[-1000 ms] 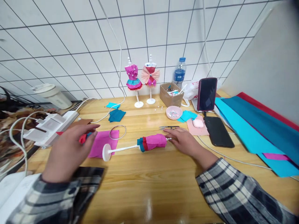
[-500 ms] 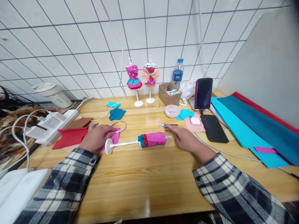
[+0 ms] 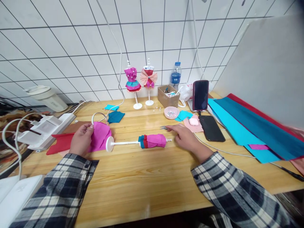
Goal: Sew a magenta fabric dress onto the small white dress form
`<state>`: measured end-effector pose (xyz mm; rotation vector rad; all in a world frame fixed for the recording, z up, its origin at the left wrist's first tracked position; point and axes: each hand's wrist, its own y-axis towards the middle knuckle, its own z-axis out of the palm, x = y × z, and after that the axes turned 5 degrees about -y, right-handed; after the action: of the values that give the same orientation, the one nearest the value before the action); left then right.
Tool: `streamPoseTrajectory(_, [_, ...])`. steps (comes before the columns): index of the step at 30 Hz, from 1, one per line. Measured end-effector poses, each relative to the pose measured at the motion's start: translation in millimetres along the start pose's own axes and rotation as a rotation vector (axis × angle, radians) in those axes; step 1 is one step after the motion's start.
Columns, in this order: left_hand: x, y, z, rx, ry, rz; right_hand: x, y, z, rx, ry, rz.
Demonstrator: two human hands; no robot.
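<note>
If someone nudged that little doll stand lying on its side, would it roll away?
The doll stand probably pivots rather than rolls: its round base is wider than the thin rod. It looks light, likely plastic. The paper dress would likely crumple if squeezed.

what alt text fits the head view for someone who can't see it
On a wooden table, the left hand lifts a magenta paper sheet while the right hand rests by small metal snips. Between them lies a white mini mannequin in a pink paper dress.

No text can be read. The water bottle (image 3: 176,75) at the back of the table (image 3: 152,177) carries a blue label with white marks, too small and blurred to make out.
</note>
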<state>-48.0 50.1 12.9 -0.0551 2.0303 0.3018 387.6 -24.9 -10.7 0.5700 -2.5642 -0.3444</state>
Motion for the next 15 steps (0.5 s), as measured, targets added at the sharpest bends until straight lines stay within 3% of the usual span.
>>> streamPoseTrajectory(6, [5.6,3.6,-2.8,-0.003,-0.136,0.001,-6.8,-0.3,4.8,-0.024,-0.017,0.019])
streamPoseTrajectory(11, [6.0,3.7,-5.2,-0.226,-0.173,0.063,-6.6,0.4,6.4,-0.033,-0.024,0.043])
streamPoseTrajectory(15, [6.4,4.7,-5.8,-0.291,-0.159,0.115,-5.2,0.3,6.1,-0.04,-0.009,0.06])
